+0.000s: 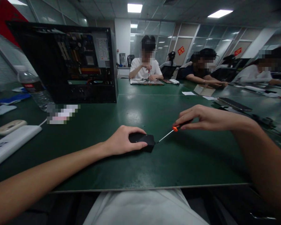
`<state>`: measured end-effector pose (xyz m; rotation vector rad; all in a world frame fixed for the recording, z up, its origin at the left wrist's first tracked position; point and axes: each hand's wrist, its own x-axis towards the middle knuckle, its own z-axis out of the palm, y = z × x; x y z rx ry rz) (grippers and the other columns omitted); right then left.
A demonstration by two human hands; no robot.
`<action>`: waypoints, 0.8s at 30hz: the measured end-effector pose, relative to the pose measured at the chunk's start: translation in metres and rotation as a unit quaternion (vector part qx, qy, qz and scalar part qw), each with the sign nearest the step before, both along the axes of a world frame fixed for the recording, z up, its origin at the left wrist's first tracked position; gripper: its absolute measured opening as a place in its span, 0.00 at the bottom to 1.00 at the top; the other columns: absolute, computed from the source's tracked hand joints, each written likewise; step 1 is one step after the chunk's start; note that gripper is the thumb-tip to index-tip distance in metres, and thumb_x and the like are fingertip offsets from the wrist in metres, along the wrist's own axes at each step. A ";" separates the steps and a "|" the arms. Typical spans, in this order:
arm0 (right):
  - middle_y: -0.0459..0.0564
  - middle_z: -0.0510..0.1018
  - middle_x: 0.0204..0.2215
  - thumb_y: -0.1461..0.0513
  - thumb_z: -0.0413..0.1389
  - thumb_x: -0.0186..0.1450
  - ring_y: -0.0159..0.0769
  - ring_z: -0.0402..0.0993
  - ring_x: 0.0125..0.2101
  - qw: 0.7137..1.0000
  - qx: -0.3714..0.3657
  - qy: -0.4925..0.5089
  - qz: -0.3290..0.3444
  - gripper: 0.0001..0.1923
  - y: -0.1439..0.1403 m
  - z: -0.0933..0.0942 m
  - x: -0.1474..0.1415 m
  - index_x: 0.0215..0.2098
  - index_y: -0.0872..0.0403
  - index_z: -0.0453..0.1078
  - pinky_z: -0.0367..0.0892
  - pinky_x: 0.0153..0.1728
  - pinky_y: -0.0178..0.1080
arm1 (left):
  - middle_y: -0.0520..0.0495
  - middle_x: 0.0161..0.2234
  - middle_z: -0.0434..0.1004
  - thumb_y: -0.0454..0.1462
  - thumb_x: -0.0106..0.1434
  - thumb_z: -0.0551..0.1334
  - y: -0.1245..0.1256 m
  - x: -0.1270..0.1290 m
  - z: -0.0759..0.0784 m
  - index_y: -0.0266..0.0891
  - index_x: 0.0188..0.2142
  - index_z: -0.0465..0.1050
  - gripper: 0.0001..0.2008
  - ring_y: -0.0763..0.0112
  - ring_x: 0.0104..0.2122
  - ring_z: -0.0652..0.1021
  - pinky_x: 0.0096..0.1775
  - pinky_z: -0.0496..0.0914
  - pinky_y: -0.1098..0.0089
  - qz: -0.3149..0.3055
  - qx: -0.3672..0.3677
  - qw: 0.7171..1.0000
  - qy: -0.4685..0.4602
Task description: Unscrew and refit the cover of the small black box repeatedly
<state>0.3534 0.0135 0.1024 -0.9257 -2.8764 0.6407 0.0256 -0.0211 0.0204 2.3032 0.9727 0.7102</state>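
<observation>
A small black box (149,140) lies on the green table (140,172) in front of me. My left hand (125,140) is wrapped round its left part, thumb on the near side and fingers on the far side. My right hand (199,118) grips the dark handle of a screwdriver (166,136) with an orange collar. The screwdriver's thin metal shaft slants down to the left, its dark tip at the right end of the box. Whether the tip sits in a screw is too small to tell. The palm side of my left hand is hidden.
An open black computer case (91,62) stands back left, beside a plastic bottle (34,86). A white power bank-like block (14,143) lies at the left. Several people sit across the table; a small cardboard box (204,90) and a dark phone-like slab (234,103) lie right.
</observation>
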 end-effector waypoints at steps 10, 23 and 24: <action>0.52 0.81 0.44 0.52 0.56 0.71 0.36 0.78 0.43 1.000 -0.004 0.011 0.016 0.18 0.001 -0.004 -0.006 0.51 0.51 0.80 0.71 0.43 0.35 | 0.46 0.42 0.84 0.46 0.63 0.68 0.002 -0.001 -0.003 0.36 0.50 0.80 0.20 0.65 0.36 0.81 0.38 0.70 0.70 -0.003 0.015 1.000 0.011; 0.52 0.82 0.43 0.52 0.57 0.70 0.36 0.78 0.43 0.999 -0.020 0.025 0.027 0.18 0.009 -0.014 -0.010 0.52 0.52 0.80 0.70 0.44 0.35 | 0.46 0.41 0.84 0.46 0.64 0.67 0.001 -0.001 -0.005 0.36 0.49 0.79 0.19 0.65 0.37 0.81 0.38 0.70 0.70 -0.007 0.033 0.999 0.020; 0.52 0.82 0.44 0.52 0.57 0.70 0.36 0.78 0.43 0.999 -0.018 0.030 0.024 0.18 0.009 -0.014 -0.009 0.51 0.52 0.80 0.70 0.44 0.36 | 0.46 0.41 0.84 0.46 0.64 0.67 0.001 0.000 -0.005 0.36 0.49 0.79 0.19 0.65 0.37 0.81 0.38 0.70 0.70 -0.008 0.032 0.999 0.019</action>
